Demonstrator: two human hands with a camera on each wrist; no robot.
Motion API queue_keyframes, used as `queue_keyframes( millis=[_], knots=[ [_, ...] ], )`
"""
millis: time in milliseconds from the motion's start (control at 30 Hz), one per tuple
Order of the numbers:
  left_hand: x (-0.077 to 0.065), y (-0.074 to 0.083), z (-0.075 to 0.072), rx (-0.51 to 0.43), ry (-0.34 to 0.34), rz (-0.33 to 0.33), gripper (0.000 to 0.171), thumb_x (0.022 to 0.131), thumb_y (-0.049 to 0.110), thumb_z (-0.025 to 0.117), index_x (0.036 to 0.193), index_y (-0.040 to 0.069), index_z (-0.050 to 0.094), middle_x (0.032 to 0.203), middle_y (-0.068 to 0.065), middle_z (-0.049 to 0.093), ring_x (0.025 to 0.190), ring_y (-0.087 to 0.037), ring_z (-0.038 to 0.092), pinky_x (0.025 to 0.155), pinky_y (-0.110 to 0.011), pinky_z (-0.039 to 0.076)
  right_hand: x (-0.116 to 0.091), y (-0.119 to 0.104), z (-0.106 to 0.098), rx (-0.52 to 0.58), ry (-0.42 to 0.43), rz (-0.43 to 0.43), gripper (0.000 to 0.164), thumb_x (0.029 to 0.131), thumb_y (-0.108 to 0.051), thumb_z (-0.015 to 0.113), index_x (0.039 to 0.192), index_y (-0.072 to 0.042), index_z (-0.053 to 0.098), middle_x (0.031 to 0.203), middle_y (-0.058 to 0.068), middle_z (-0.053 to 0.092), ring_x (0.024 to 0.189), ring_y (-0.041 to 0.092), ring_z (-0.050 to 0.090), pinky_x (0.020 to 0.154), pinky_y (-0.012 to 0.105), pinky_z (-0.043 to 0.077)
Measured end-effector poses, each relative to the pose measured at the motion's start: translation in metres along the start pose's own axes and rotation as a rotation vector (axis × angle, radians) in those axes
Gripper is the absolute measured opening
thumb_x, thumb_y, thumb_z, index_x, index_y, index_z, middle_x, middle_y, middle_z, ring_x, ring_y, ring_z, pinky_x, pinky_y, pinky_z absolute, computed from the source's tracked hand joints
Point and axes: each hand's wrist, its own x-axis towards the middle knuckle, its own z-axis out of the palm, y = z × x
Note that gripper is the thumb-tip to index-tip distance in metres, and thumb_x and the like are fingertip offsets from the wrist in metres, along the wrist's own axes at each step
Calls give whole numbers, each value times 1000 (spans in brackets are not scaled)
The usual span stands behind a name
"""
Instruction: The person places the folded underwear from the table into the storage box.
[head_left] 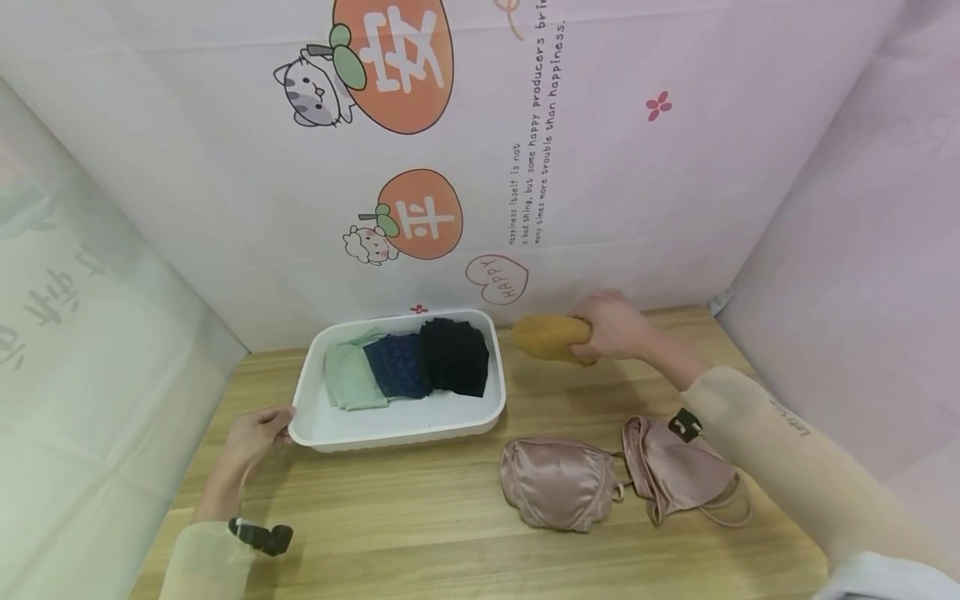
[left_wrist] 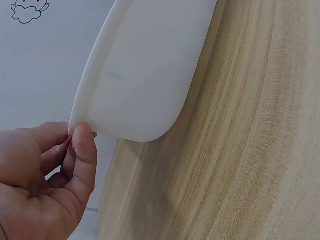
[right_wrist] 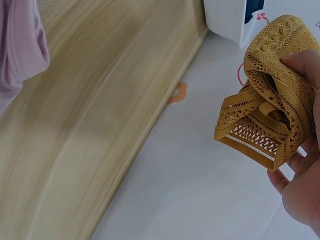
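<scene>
My right hand (head_left: 617, 325) grips a folded mustard-yellow lace garment (right_wrist: 277, 95) above the back of the table, just right of the white tray (head_left: 397, 435). In the right wrist view its openwork edge hangs out in a loop below the thumb. The left hand (head_left: 258, 433) pinches the tray's near left corner between thumb and fingers, seen close in the left wrist view (left_wrist: 55, 175). Inside the tray, a pale green folded cloth (head_left: 352, 379), a navy one (head_left: 399, 367) and a black one (head_left: 453, 358) lie in a row, overlapping.
On the wooden table (head_left: 390, 525), a folded pink satin piece (head_left: 558, 483) lies in front of the tray's right end. Beside it is another pink satin piece with straps (head_left: 675, 467), partly under the right forearm. Printed white cloth walls (head_left: 600, 192) enclose the back and sides.
</scene>
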Motion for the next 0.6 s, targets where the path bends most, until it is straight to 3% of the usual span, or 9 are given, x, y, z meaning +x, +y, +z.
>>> queue_keyframes(
  millis=[333, 600],
  knots=[
    [0, 1, 2, -11, 12, 2, 57, 107, 35, 46, 143, -9, 47, 123, -22, 65, 86, -3, 65, 89, -30, 59, 5, -1, 4, 9, 8, -10, 34, 69, -35, 80, 97, -16, 77, 94, -1, 74, 88, 20, 60, 89, 46, 48],
    [1, 0, 2, -4, 13, 3, 56, 107, 34, 46, 142, -9, 48, 120, -19, 67, 86, -3, 65, 89, -31, 59, 13, -10, 4, 26, 8, -23, 37, 69, -36, 81, 99, -16, 77, 93, -1, 74, 88, 20, 60, 90, 47, 47]
  ],
)
